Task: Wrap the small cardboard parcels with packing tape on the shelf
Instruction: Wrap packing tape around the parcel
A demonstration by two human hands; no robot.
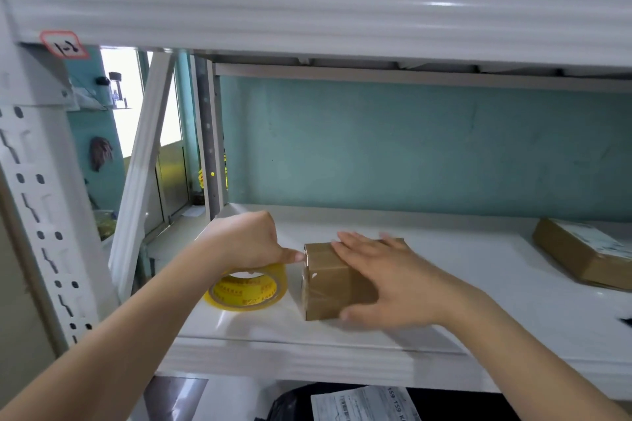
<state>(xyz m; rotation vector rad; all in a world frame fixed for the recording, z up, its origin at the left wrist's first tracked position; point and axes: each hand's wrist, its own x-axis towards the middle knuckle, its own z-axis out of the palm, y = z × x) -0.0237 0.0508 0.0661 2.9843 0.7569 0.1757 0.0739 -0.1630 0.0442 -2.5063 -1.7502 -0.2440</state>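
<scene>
A small brown cardboard parcel (326, 287) stands on the white shelf (478, 284), with clear tape shining on its left face. My right hand (383, 278) lies flat on top of it, fingers spread, thumb at its front corner. A roll of yellow-cored packing tape (248, 290) lies flat just left of the parcel. My left hand (249, 241) rests over the roll, closed on its far rim, with one finger pointing at the parcel's upper left edge. Whether a tape strip runs from roll to parcel is unclear.
A second, flatter cardboard parcel (581, 253) with a label lies at the shelf's right. The teal back wall (410, 147) closes the shelf behind; an upper shelf beam (307, 17) hangs overhead. A white perforated post (37, 215) stands left. Labelled bags (362, 403) lie below.
</scene>
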